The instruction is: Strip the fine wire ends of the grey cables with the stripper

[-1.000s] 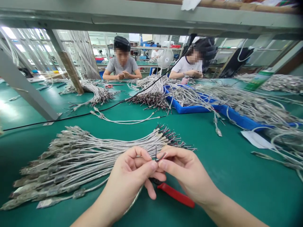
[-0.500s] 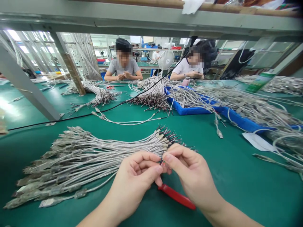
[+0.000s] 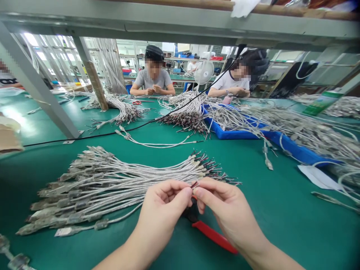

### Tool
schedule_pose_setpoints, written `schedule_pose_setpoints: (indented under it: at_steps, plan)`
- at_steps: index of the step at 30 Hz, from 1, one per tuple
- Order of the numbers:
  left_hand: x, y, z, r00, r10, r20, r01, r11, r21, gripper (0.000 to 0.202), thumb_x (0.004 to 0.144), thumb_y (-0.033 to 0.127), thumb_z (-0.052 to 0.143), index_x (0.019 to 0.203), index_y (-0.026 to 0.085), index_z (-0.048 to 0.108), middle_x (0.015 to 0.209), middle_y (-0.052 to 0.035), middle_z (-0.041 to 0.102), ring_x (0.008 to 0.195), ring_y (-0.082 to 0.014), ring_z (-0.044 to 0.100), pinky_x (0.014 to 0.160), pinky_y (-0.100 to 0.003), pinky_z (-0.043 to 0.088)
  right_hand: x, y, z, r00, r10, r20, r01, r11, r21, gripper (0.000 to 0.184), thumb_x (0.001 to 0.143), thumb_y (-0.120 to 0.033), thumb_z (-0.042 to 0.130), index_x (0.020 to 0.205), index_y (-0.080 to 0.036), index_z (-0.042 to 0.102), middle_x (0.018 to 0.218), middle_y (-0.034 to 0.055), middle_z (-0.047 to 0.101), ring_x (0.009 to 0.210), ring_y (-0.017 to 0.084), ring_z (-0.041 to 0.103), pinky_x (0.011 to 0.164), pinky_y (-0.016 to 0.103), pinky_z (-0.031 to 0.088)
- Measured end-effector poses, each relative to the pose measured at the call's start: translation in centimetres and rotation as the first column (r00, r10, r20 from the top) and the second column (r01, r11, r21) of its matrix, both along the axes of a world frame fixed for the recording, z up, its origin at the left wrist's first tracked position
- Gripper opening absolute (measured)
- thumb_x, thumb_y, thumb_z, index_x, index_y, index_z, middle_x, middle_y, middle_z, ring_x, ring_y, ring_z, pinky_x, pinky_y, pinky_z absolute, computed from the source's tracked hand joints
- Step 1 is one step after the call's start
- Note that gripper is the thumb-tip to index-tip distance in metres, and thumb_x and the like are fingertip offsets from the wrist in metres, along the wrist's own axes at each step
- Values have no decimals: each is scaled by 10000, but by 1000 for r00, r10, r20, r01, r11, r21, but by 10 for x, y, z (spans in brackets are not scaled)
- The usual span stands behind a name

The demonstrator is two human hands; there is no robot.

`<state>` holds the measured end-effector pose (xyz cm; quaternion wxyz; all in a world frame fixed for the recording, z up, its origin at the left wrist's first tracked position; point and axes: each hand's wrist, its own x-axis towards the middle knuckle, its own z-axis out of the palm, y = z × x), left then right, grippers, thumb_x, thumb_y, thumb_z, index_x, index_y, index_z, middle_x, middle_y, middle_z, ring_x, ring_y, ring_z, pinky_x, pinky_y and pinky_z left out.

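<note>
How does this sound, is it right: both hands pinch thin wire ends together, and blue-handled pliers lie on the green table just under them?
Not quite: the pliers have a red handle, not blue, as the head view shows. The rest holds: the left hand and right hand pinch thin wire ends together, and the pliers lie on the green table just under them.

silvery braided cables, glossy red plastic pliers handle

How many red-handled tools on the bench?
2: red-handled cutter beneath the right hand; red-handled scissors before the grey-shirted person. More may hide under cable piles.
</note>
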<state>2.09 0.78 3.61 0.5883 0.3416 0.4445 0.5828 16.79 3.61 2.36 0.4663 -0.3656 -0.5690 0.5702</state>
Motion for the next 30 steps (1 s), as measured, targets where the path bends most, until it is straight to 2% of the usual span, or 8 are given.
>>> schedule_pose_setpoints:
  at_steps: [5,16,21,27,30]
  plan:
    - [0,-1,1,998,-60,-10,60,998,12,113,737,202,719,668,119,687,550,4,602,403,-24,365,378,-145,234,-1,1,3,1000,24,9,-24,998,49,180,872,-241,682,704,-188,723,596,-14,579,557,133,530,569,255,447]
    - [1,-4,-5,979,-204,-7,204,978,-42,260,803,337,694,671,119,640,598,-26,621,394,-24,360,375,-147,201,-2,-1,2,992,71,-100,-77,996,-55,151,862,-282,706,760,-174,682,565,-15,584,537,130,540,531,242,451]
    - [2,-4,-3,968,-250,-13,249,967,-52,312,797,393,701,681,113,624,630,-41,639,386,-23,394,363,-142,202,-1,-2,2,990,53,-133,-60,997,-56,135,853,-280,719,775,-177,683,555,-21,583,508,120,540,503,228,449]
    - [3,-6,-3,947,-320,31,321,946,-48,328,839,407,660,697,116,607,485,11,563,338,-25,372,335,-130,198,-4,-5,4,981,26,-194,-42,996,-75,168,852,-276,722,732,-171,667,516,-35,550,454,97,503,449,200,420]
    - [3,-7,-6,941,-336,32,337,940,-52,332,849,425,648,719,122,603,528,-6,600,336,-31,390,319,-128,202,-5,-5,3,982,4,-187,-19,997,-78,166,839,-271,733,727,-168,666,528,-34,550,439,87,481,429,195,394]
